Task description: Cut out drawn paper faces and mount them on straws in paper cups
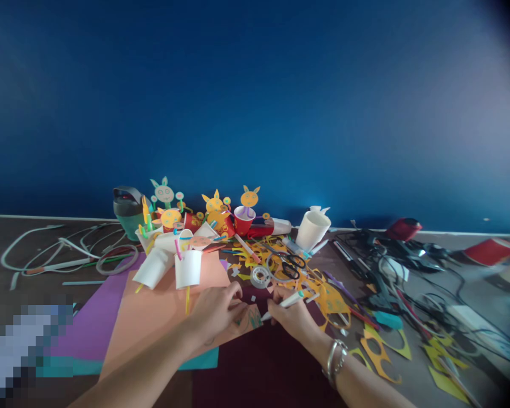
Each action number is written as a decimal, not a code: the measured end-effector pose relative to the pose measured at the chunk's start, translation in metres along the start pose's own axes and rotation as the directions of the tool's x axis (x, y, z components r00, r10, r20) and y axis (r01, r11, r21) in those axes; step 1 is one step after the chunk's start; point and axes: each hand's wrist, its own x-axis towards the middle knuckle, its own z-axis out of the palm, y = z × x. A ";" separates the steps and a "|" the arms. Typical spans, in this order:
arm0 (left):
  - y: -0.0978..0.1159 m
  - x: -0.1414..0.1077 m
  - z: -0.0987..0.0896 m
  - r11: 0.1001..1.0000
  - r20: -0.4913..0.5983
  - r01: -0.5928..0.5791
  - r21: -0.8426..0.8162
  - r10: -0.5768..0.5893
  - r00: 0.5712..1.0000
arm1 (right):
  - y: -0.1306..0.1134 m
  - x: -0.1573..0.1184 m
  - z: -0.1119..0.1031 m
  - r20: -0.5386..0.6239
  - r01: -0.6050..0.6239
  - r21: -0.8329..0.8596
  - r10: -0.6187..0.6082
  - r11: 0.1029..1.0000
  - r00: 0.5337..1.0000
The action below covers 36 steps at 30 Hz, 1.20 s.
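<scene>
My right hand [289, 310] grips a white marker [289, 301] with a green end. Its tip rests at the edge of a peach paper [252, 318] that bears green drawn marks. My left hand [216, 310] has curled fingers closed on this same paper, just left of the marks; the fingertips are partly hidden. Under my left forearm lies a large peach sheet [127, 317] over purple paper [91, 323] and teal paper [204, 360]. A white tape roll [260, 276] stands beyond the hands, close to black-handled scissors [293, 265].
White paper cups [187, 269] and cut-out animal figures [249, 198] crowd the back. Yellow paper scraps [334, 297] spread to the right, with a tangle of black cables [391, 266] farther out. White cables [62, 249] lie left. A blue wall [255, 102] rises behind.
</scene>
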 end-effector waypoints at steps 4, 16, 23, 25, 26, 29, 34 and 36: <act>0.002 0.000 -0.002 1.000 0.012 0.013 -0.001 -0.013 1.000 | -0.003 0.000 0.000 -0.026 0.014 -0.011 -0.015 1.000 1.000; 0.003 -0.001 -0.004 1.000 0.017 0.012 0.006 -0.013 1.000 | -0.001 0.001 0.001 -0.026 0.008 0.002 -0.008 1.000 1.000; 0.005 -0.001 -0.006 1.000 0.017 0.025 -0.012 -0.025 1.000 | -0.001 0.001 0.001 -0.015 0.014 0.009 -0.014 1.000 1.000; 0.005 -0.001 -0.005 1.000 0.018 0.025 -0.009 -0.024 1.000 | 0.000 0.001 0.001 -0.019 0.010 0.015 -0.010 1.000 1.000; 0.005 -0.001 -0.005 1.000 0.020 0.021 -0.010 -0.020 1.000 | 0.001 0.001 0.002 -0.026 0.017 0.021 -0.016 1.000 1.000; 0.003 -0.002 -0.004 0.999 0.013 0.037 -0.016 -0.037 0.999 | 0.003 0.001 0.001 0.016 -0.015 0.081 0.014 0.997 1.000; 0.004 -0.005 -0.001 0.992 -0.074 0.037 -0.121 -0.046 0.996 | -0.015 -0.002 -0.001 -0.039 -0.009 0.347 0.024 0.938 0.999; 0.006 -0.006 0.001 0.981 -0.129 -0.036 -0.188 0.012 0.992 | -0.028 -0.005 0.001 -0.036 0.046 0.364 -0.035 0.930 0.999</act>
